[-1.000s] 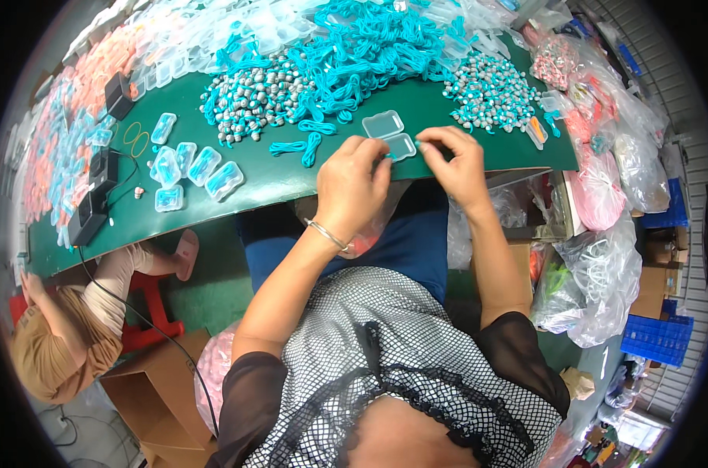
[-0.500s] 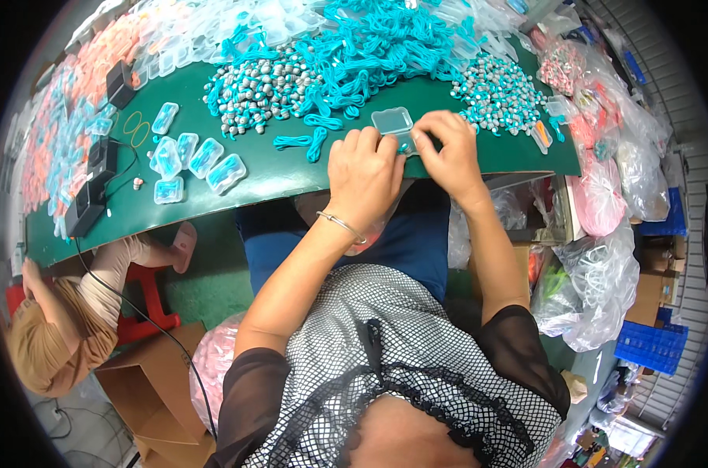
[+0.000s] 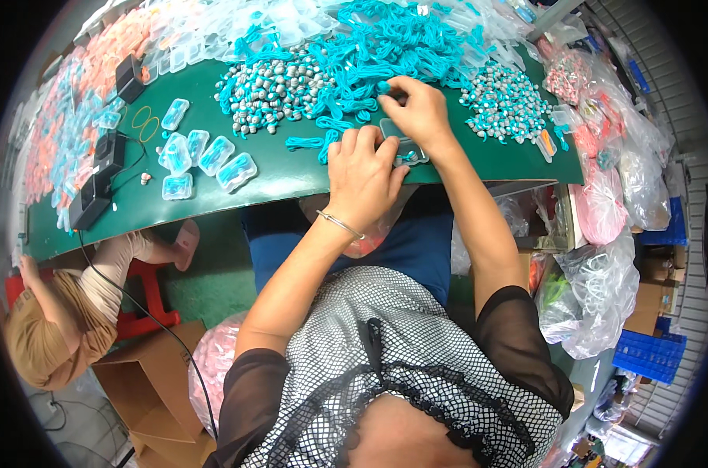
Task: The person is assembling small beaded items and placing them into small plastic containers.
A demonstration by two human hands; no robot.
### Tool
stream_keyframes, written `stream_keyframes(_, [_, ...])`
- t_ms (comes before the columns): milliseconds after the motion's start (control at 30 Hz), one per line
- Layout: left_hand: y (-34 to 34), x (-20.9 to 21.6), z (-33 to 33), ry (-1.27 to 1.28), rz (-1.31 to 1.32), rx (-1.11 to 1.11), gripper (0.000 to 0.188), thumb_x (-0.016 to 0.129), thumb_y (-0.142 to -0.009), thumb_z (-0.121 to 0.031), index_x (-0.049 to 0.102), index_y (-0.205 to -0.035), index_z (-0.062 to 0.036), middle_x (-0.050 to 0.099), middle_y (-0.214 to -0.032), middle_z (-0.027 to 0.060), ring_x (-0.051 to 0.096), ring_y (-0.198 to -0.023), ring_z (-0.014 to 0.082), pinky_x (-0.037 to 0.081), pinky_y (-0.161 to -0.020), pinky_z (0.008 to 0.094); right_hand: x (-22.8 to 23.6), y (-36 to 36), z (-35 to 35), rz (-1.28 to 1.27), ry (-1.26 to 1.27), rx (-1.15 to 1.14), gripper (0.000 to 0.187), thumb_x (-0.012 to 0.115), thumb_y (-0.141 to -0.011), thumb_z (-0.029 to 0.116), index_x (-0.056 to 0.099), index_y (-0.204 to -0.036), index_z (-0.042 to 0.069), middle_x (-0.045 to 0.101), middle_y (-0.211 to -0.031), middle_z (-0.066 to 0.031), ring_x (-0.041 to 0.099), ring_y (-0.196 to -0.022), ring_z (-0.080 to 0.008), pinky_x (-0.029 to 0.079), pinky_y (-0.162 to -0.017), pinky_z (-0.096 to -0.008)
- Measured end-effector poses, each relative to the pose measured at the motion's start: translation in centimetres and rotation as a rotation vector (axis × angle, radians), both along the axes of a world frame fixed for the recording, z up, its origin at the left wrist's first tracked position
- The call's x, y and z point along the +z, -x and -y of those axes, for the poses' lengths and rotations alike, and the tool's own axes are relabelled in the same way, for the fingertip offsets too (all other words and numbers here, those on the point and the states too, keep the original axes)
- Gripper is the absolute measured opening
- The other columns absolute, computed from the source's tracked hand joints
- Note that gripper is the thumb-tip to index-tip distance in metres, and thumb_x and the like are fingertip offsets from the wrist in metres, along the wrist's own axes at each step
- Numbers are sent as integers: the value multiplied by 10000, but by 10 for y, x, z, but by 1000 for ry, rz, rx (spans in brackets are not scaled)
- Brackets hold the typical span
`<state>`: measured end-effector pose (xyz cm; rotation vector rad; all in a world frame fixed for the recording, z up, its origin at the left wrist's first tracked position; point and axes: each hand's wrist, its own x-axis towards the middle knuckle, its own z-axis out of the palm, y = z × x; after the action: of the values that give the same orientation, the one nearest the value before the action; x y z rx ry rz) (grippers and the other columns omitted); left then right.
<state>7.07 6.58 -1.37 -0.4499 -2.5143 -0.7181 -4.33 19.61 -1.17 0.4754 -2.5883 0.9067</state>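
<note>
My left hand [image 3: 361,168] holds a small clear plastic case [image 3: 418,154] against the table's front edge, with the lid standing up behind. A bit of teal shows inside the case. My right hand [image 3: 418,117] is beyond it, at the near edge of a heap of teal cord bundles [image 3: 401,47]. Its thumb and forefinger are bent together, and a small teal piece shows at their tips; I cannot tell just what it is. Two loose cord bundles [image 3: 334,123] lie left of the case.
Grey-and-teal beads lie in a left heap [image 3: 272,90] and a right heap [image 3: 506,101]. Several filled clear cases [image 3: 216,156] sit left, near black boxes [image 3: 95,195]. An orange-and-clear piece [image 3: 546,144] lies right. Another person [image 3: 57,335] sits at the left.
My right hand has moved from the clear case, away from me and slightly left, to the teal cord heap. My left hand has stayed at the case.
</note>
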Motion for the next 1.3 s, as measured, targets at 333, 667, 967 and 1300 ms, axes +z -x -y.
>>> stream_keyframes(333, [1, -6, 7, -110, 39, -23, 453, 817, -681, -277, 661, -1078, -122, 555, -1027, 66, 512, -963, 276, 385, -772, 407, 26, -62, -64, 25, -6, 306, 171, 737, -770, 101, 678, -926, 63, 678, -901, -74, 633, -861, -250, 452, -765, -372])
stream_keyframes(667, [5, -6, 7, -111, 79, -28, 485, 831, -669, -282, 653, -1090, -122, 554, -1058, 62, 513, -995, 276, 377, -804, 403, 19, -57, -64, -157, -204, 448, 220, 668, -817, 78, 702, -1032, 113, 657, -988, -52, 601, -947, -244, 422, -820, -376])
stream_keyframes(967, [4, -6, 8, -97, 64, -49, 512, 825, -677, -266, 627, -1122, -108, 552, -1083, 73, 515, -1013, 286, 376, -814, 408, 13, -26, -61, 94, -30, 418, 242, 686, -827, 71, 653, -1066, 53, 642, -982, -104, 623, -885, -258, 497, -772, -356])
stream_keyframes(1300, [4, -4, 5, -95, 2, -117, 558, 779, -737, -225, 575, -1240, -96, 583, -1185, 54, 516, -1103, 257, 365, -874, 423, 23, -59, -76, 7, 19, 484, 226, 716, -790, 1, 677, -1012, 9, 692, -1018, -130, 676, -914, -266, 534, -790, -342])
